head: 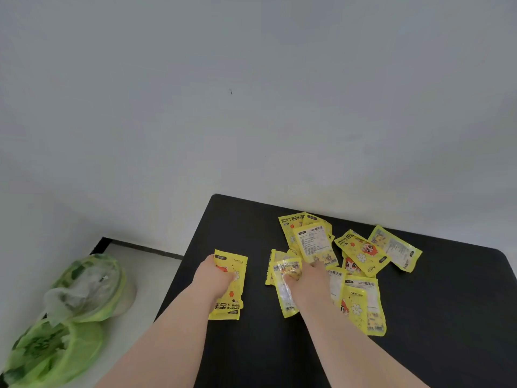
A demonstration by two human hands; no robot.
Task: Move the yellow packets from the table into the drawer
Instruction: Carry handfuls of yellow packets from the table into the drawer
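Several yellow hand-warmer packets (361,253) lie scattered on a black table (447,317), most in a loose pile right of centre. My left hand (214,278) grips one packet (233,301) that lies apart at the left of the pile. My right hand (306,278) grips another packet (285,292) at the pile's near left side; its fingers curl over the packet's top. More packets lie under and right of my right forearm. No drawer is in view.
A white wall rises behind the table. On the pale floor at the left sit two bins lined with green plastic bags (84,289). The table's left edge runs diagonally next to my left forearm.
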